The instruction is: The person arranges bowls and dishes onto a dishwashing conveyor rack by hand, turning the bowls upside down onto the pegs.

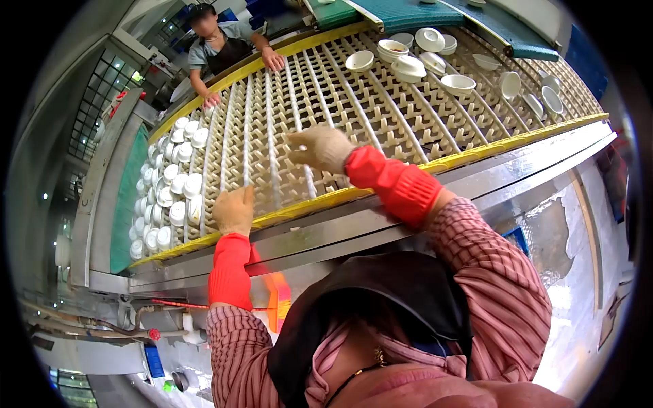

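Note:
My left hand, in a beige glove with a red cuff, is at the near yellow edge of the pegged conveyor. Its thumb stands apart from the bent fingers, which are partly hidden, and I see nothing in it. My right hand, gloved the same way, hovers over the middle of the conveyor with thumb and fingers spread and nothing between them. Left of my left hand, several white bowls stand tipped in tight rows among the pegs. Other white bowls lie loosely at the conveyor's right end.
Across the conveyor a co-worker in a dark apron rests both hands on the far side. Green belts meet the conveyor at the upper right. A yellow rail and a steel ledge run along my side. An orange object is below.

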The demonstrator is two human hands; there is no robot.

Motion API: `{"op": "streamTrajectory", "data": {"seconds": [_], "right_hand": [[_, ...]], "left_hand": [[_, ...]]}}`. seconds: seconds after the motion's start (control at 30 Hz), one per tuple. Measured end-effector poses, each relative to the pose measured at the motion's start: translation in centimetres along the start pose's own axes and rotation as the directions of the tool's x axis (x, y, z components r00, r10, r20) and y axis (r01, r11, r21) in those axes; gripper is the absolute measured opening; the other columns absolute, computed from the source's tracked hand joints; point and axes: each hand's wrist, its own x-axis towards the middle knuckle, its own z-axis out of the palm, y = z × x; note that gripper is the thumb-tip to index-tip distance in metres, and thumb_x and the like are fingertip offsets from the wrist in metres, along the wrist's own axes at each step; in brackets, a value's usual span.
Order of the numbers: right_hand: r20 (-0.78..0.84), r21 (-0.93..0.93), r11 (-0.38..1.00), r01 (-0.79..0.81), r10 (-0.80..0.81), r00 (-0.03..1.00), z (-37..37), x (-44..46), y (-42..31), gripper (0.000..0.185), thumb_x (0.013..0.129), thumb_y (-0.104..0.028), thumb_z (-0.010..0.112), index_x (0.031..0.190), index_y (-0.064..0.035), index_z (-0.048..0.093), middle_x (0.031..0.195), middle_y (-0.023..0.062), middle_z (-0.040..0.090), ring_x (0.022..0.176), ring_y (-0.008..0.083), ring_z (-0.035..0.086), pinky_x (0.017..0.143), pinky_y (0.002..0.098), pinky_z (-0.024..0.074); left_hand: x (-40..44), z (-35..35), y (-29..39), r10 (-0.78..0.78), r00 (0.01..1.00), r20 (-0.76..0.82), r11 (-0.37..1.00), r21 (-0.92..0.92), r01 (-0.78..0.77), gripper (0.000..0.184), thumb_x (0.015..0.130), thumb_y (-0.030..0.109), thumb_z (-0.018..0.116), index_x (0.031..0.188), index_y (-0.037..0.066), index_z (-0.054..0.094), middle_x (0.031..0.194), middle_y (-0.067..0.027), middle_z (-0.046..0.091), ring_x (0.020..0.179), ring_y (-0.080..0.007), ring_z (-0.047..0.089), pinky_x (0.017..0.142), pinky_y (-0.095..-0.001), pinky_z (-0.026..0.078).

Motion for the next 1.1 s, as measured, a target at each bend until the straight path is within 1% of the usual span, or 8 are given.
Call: {"op": "streamTrajectory", "data": {"seconds": [0.2,0.27,0.37,0.53,0.7,0.83,1.07,1.1], "right_hand": [[-0.282,-0.132,0.906,-0.403,0.355,0.891,-11.6,-5.7,12.8,0.059,0.102,-0.05,0.075,0.149,-0.0153,0.064,0.104,0.0104,0.08,0.097,0.0288,0.079,0.089,0.0443,0.0651],[-0.297,-0.182,0.743,-0.643,0.582,0.757,-15.8,-6.5,16.6,0.069,0.103,-0.056,0.072,0.157,-0.0144,0.059,0.125,0.0163,0.08,0.111,0.032,0.079,0.098,0.0437,0.0631],[-0.395,0.05,0.767,-0.64,0.604,0.693,-18.4,-6.7,26.0,0.074,0.102,-0.06,0.065,0.155,-0.0082,0.063,0.144,0.0227,0.072,0.132,0.0386,0.07,0.113,0.0453,0.0531],[-0.37,0.234,0.848,-0.476,0.53,0.763,-19.5,-3.0,38.1,0.074,0.104,-0.065,0.059,0.141,-0.0016,0.072,0.133,0.0221,0.077,0.121,0.0364,0.072,0.106,0.0432,0.0509],[-0.265,0.109,0.842,-0.529,0.537,0.801,-17.5,2.1,41.6,0.056,0.101,-0.053,0.068,0.124,-0.0033,0.08,0.109,0.0171,0.083,0.101,0.0324,0.077,0.09,0.0444,0.0554],[-0.13,-0.078,0.854,-0.515,0.503,0.854,-16.7,6.2,41.5,0.06,0.093,-0.054,0.073,0.12,-0.0006,0.081,0.11,0.0255,0.081,0.103,0.0347,0.078,0.09,0.0454,0.057],[0.072,-0.245,0.912,-0.328,0.355,0.932,-14.8,6.7,40.7,0.049,0.091,-0.041,0.075,0.111,0.0029,0.08,0.099,0.025,0.08,0.093,0.0366,0.079,0.083,0.0485,0.0594],[0.132,-0.199,0.952,-0.231,0.259,0.957,-14.0,6.9,38.1,0.045,0.091,-0.037,0.074,0.107,0.0046,0.08,0.093,0.0239,0.08,0.088,0.0365,0.08,0.079,0.0491,0.0604]], "left_hand": [[0.0,0.2,2.3,-0.219,0.974,0.06,0.949,-0.22,0.227,0.056,0.111,0.053,0.047,0.104,0.009,0.08,0.094,-0.0241,0.076,0.094,-0.0495,0.071,0.082,-0.0591,0.054],[0.4,1.3,4.7,-0.235,0.971,0.046,0.869,-0.437,0.231,0.053,0.111,0.052,0.051,0.103,0.008,0.08,0.092,-0.023,0.076,0.091,-0.048,0.071,0.08,-0.0565,0.054],[1.3,1.8,9.7,-0.219,0.974,0.058,0.669,-0.718,0.193,0.047,0.11,0.047,0.062,0.096,0.003,0.076,0.079,-0.0192,0.071,0.072,-0.0374,0.067,0.07,-0.0483,0.051],[2.6,-0.2,17.1,-0.071,0.996,-0.062,0.692,-0.722,0.004,0.05,0.11,0.045,0.065,0.087,0.001,0.07,0.071,-0.0176,0.061,0.063,-0.026,0.057,0.065,-0.0444,0.048],[3.3,-0.3,15.9,-0.193,0.918,0.346,0.613,-0.688,0.388,0.043,0.108,0.041,0.066,0.111,0.001,0.082,0.085,-0.0087,0.075,0.084,-0.0121,0.068,0.078,-0.0331,0.053],[3.4,0.1,16.7,-0.211,0.926,0.311,0.527,-0.762,0.376,0.049,0.11,0.043,0.064,0.091,-0.002,0.069,0.069,-0.0125,0.054,0.066,-0.0173,0.053,0.064,-0.0394,0.046],[4.2,-2.2,18.4,-0.133,0.857,0.498,0.658,-0.602,0.452,0.042,0.11,0.043,0.066,0.116,0.004,0.082,0.092,-0.0074,0.079,0.084,-0.0145,0.07,0.08,-0.0319,0.056],[3.6,-0.7,18.9,-0.152,0.964,0.22,0.625,-0.734,0.266,0.043,0.11,0.041,0.066,0.098,0.001,0.077,0.071,-0.0147,0.064,0.062,-0.025,0.058,0.061,-0.041,0.047]]}}
